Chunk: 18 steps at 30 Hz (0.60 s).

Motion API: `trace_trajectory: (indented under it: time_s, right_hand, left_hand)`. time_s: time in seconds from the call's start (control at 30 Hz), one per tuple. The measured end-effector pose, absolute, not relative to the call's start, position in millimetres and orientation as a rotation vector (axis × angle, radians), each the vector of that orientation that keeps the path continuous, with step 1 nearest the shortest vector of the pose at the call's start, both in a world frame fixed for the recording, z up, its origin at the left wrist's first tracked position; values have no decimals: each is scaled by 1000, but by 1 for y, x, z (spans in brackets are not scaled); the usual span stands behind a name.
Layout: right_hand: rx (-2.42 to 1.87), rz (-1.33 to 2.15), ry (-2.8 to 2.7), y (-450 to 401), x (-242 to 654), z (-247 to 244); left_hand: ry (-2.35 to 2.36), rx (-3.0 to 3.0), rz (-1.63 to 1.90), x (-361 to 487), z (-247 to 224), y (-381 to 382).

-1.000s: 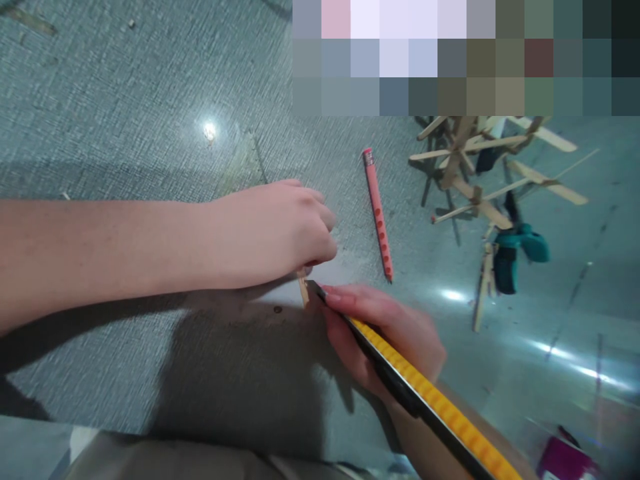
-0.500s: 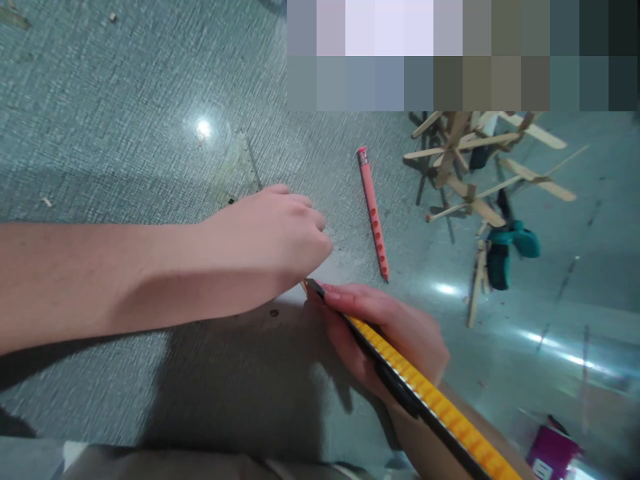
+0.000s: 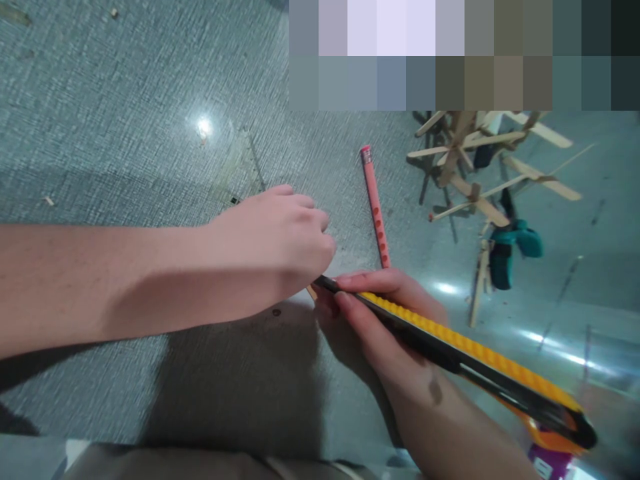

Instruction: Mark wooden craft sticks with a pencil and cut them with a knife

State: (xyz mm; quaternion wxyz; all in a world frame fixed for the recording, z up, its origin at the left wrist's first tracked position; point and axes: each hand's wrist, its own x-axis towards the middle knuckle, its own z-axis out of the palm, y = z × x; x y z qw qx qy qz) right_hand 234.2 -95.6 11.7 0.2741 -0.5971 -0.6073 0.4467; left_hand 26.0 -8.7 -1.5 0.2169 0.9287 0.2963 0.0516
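- A yellow-and-black knife lies gripped in the right hand, its long body slanting from the near right up toward the centre, its dark tip against a small wooden stick.
- The stick, pale and thin, rests on the grey-green surface; only a short end shows below the left hand, which is curled over it, fingertips pressing down. The rest is hidden.
- The two hands meet at the centre, just touching around the knife's tip.
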Motion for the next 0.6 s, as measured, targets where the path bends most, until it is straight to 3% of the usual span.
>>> trace_trajectory:
  time_s: [0.27, 0.6]
  right_hand:
    - [-1550, 1354, -1356, -102, 234, -3]
    - [-1501, 1358, -1420, -101, 235, -6]
  left_hand:
    - [854, 2594, 56, 29, 3, -8]
    - [855, 2594, -33, 33, 10, -9]
